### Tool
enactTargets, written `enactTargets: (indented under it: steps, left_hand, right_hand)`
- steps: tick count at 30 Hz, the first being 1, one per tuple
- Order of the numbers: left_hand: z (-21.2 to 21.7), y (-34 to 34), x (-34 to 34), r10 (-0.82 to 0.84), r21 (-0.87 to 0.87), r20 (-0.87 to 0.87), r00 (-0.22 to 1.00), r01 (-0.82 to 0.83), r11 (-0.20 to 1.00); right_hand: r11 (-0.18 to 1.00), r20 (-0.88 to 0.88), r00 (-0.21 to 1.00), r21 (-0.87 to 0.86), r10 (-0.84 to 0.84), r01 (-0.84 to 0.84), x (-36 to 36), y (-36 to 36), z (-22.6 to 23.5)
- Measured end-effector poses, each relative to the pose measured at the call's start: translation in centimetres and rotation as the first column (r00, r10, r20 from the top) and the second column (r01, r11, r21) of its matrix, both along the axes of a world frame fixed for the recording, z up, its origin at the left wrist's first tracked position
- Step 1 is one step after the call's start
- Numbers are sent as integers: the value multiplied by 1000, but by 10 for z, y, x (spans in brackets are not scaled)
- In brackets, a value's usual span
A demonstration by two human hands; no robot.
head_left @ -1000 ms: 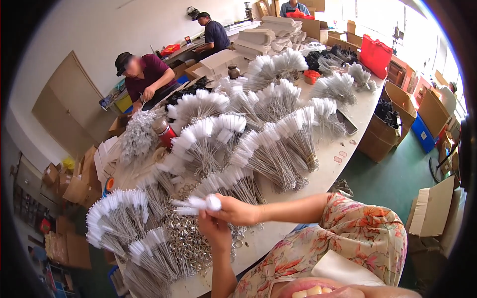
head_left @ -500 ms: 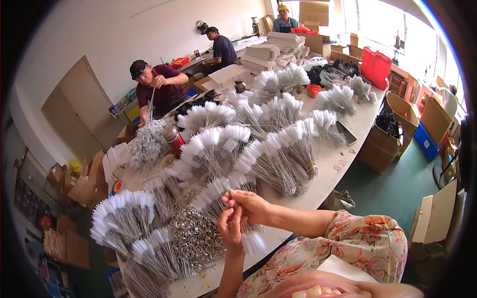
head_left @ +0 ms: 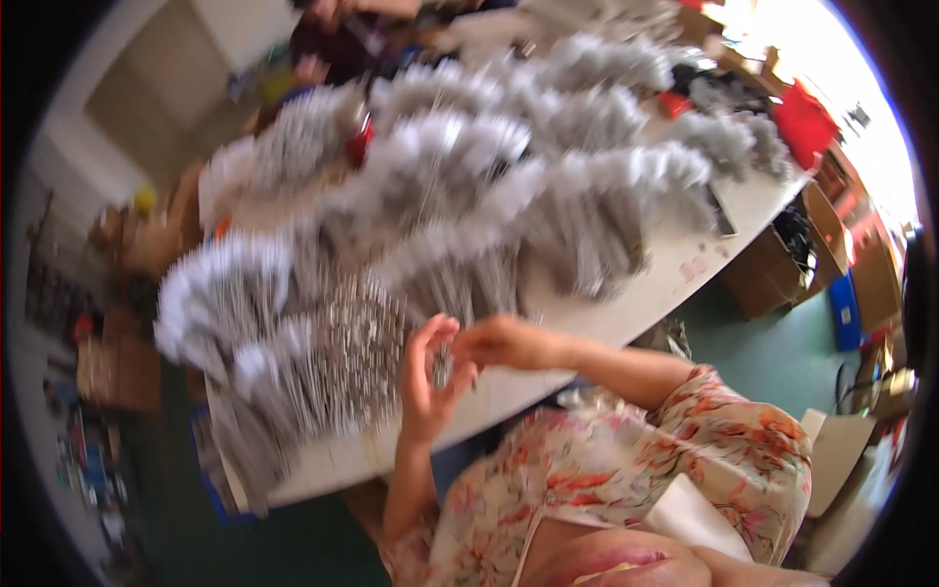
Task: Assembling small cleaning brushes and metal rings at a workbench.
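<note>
My left hand (head_left: 426, 386) is raised over the table's near edge, its fingers curved up and its thumb bent toward the other hand. Something small and silvery shows between its fingers and thumb, too blurred to name. Close against it, my right hand (head_left: 504, 342) has its fingers curled together, and what they hold is hidden. Just left of my hands lies a heap of metal rings (head_left: 362, 318), smeared by motion. Bundles of white-bristled wire brushes (head_left: 230, 293) fan out around the heap, and more brush bundles (head_left: 587, 210) stretch behind my hands.
The white table (head_left: 665, 284) runs to the far right. On it are a red flask (head_left: 360, 142), a phone (head_left: 722, 210) and a red bag (head_left: 805, 122). Cardboard boxes (head_left: 768, 269) stand on the floor at right. A co-worker in a dark red shirt (head_left: 337, 44) is across the table.
The view has swung and blurred. The white-bristled brush that hung below my hands no longer shows. My left hand's fingers have loosened from their tight pinch; both hands stay close together.
</note>
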State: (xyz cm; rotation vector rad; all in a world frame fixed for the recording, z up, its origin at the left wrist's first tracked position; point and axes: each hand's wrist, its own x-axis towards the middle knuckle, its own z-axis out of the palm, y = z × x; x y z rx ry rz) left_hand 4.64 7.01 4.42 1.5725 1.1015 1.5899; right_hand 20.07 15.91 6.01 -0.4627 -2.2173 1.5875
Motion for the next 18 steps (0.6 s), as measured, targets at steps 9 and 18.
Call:
enactTargets:
  steps: [9,18]
  left_hand:
    - [-23,-47,14,256,275,-488,834,-131,952]
    - [-52,12,-77,536,242,-587,607,-500,831]
  right_hand:
    - [906,289,900,-367,326,-210,24,-9,-1]
    - [569,507,784,784,-358,-247,65,-5,-72]
